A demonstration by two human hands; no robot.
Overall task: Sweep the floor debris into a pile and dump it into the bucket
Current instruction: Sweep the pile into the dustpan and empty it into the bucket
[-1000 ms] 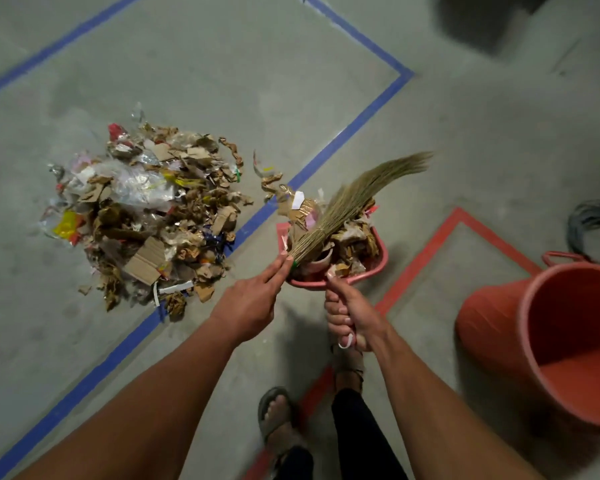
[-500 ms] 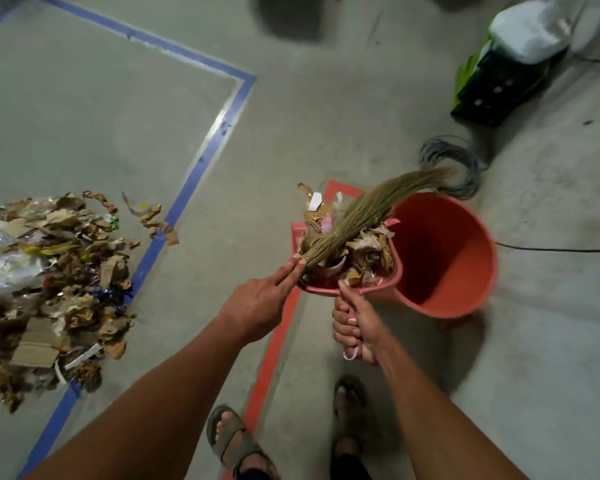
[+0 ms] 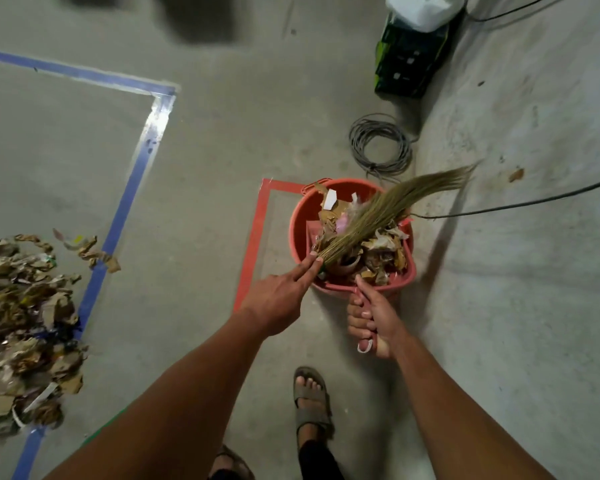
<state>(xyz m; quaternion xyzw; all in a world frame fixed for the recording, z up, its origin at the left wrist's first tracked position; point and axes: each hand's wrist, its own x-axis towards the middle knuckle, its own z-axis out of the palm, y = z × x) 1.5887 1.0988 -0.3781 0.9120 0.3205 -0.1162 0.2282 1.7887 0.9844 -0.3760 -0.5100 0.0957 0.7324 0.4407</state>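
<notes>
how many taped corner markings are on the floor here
2. A blue tape corner at upper left, one leg running down beside the debris pile. A red tape corner under the bucket, mostly hidden. Others may lie out of view.

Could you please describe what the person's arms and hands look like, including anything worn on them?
Both forearms are bare, with no sleeves, watch or gloves in view. The left hand and the right hand show no rings or markings that I can make out.

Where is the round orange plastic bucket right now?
In the head view it stands on the floor right of centre, directly under the loaded red dustpan, at the corner of the red tape outline: orange plastic bucket.
</notes>
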